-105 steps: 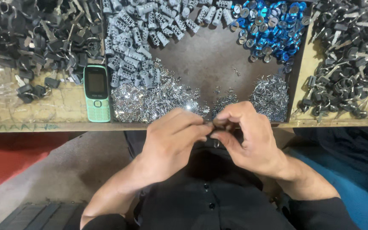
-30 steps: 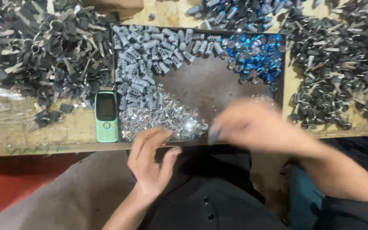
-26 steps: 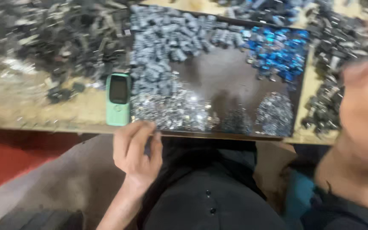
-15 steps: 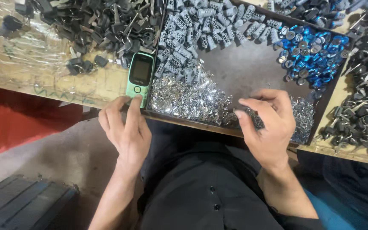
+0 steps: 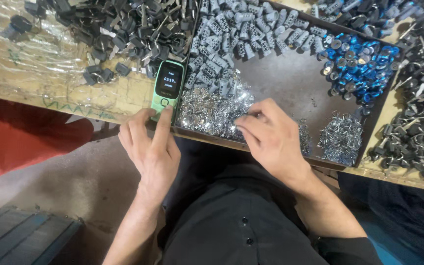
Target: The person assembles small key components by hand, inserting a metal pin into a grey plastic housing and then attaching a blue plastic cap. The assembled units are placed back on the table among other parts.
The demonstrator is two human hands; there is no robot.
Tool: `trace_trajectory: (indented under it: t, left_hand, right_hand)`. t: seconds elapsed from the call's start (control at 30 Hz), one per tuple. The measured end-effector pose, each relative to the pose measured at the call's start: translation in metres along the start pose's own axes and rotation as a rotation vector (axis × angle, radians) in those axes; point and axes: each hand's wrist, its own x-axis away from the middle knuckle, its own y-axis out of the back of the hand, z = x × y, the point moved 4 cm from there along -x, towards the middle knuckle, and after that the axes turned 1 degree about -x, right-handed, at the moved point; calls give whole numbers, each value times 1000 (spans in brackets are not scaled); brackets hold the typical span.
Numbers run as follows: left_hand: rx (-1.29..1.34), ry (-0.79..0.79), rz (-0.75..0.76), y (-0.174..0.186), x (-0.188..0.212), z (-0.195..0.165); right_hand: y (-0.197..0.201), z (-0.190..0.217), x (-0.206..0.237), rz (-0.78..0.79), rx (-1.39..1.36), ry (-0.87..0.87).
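Left hand (image 5: 149, 147) lay at table edge, index finger stretched onto lower keypad of green phone (image 5: 168, 87); fingers spread, gripping nothing. Phone's long axis ran away from body, straight ahead of that hand. Right hand (image 5: 271, 137) rested fingertips-down in silver clip pile (image 5: 207, 110) inside dark tray (image 5: 290, 83); fingers bunched, whether pinching a clip unclear. Phone just left of tray, nearer left hand.

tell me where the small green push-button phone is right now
In the head view, the small green push-button phone lies on the wooden bench left of the dark metal tray, with the left hand touching its lower end.
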Motion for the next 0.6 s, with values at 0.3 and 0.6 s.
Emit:
trace_trajectory:
  t: [0.3,0.6]
  left_hand:
    - [120,80,-18,1,0,2]
    - [803,164,142,-13,2,-50]
  right_hand:
    - [2,-8,4,-11,-185,-31]
    - [3,-28,16,-25,-590,-331]
